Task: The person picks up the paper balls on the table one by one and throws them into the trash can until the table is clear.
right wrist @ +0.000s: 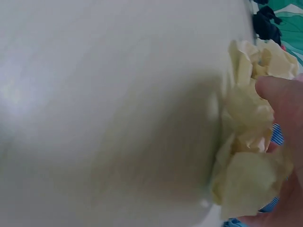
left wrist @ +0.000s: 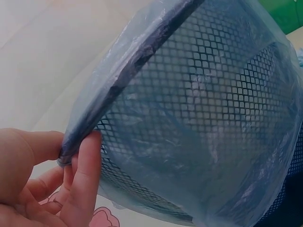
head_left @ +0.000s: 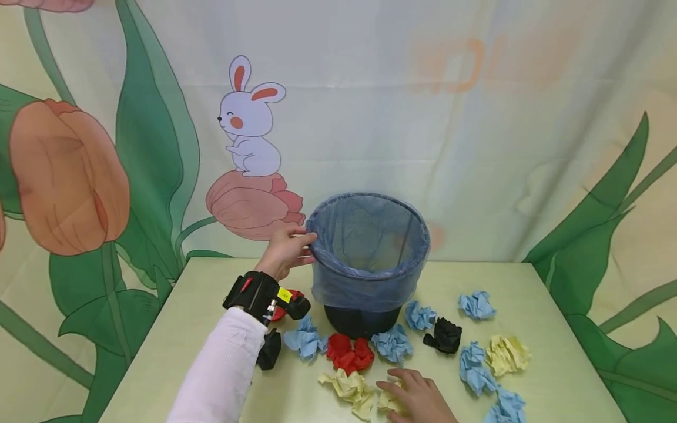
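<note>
A dark mesh wastebasket (head_left: 361,320) lined with a translucent blue bag (head_left: 365,294) stands on the table. At its left rim, my left hand (head_left: 285,249) pinches the bag-covered edge (left wrist: 87,125), thumb outside and fingers inside. Near the table's front, my right hand (head_left: 420,398) spreads its fingers over a crumpled yellow paper ball (head_left: 390,402). In the right wrist view the thumb and fingers lie around yellow paper (right wrist: 251,175); a firm grip is not visible. Another yellow paper ball (head_left: 349,390) lies just left of it. Part of the right hand is cut off by the frame.
Around the basket lie a red paper ball (head_left: 349,352), a blue one (head_left: 392,343), black ones (head_left: 444,336) and several more. At the right are blue (head_left: 477,305) and yellow balls (head_left: 508,354). A printed curtain (head_left: 359,117) hangs behind the table (head_left: 550,329).
</note>
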Demonstrator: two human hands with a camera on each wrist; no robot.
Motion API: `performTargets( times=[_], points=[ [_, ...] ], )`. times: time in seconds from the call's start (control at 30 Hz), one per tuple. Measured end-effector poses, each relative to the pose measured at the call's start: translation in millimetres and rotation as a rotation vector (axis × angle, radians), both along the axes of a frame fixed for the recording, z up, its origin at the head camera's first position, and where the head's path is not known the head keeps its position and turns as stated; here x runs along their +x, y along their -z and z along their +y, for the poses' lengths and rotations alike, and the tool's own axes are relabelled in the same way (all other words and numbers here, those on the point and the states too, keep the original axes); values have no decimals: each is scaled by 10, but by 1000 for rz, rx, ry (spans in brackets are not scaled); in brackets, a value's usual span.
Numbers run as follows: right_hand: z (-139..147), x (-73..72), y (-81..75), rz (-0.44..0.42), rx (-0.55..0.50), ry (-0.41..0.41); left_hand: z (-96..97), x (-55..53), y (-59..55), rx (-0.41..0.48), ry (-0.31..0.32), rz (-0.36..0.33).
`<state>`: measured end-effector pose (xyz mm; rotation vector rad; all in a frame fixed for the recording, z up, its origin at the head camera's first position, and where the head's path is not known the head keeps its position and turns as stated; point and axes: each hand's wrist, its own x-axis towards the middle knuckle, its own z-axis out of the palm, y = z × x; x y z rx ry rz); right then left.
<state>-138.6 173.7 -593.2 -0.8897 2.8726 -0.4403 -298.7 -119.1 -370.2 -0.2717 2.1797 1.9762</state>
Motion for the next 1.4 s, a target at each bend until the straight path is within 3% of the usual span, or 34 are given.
performTargets(
  times=[0.23,0.43,0.73,0.9,1.2,1.4],
  points=[
    [-15,-14,144,36,-20,-37,-10,-11,-9,-5,-12,-16],
    [-24,-21,201,69,24,-40,1,-8,13,-2,-12,-20],
    [-111,-92,132,-74,37,32,7,-9,19,0,-11,-16],
    [-111,-115,113,-105,49,37,13,-10,4,5,-15,-21],
    [-55,-100,126,-34,14,0,17,-28,3,8,-11,-25],
    [-27,-100,102,-61,-11,-7,23,-27,19,8,-26,-33]
  ],
)
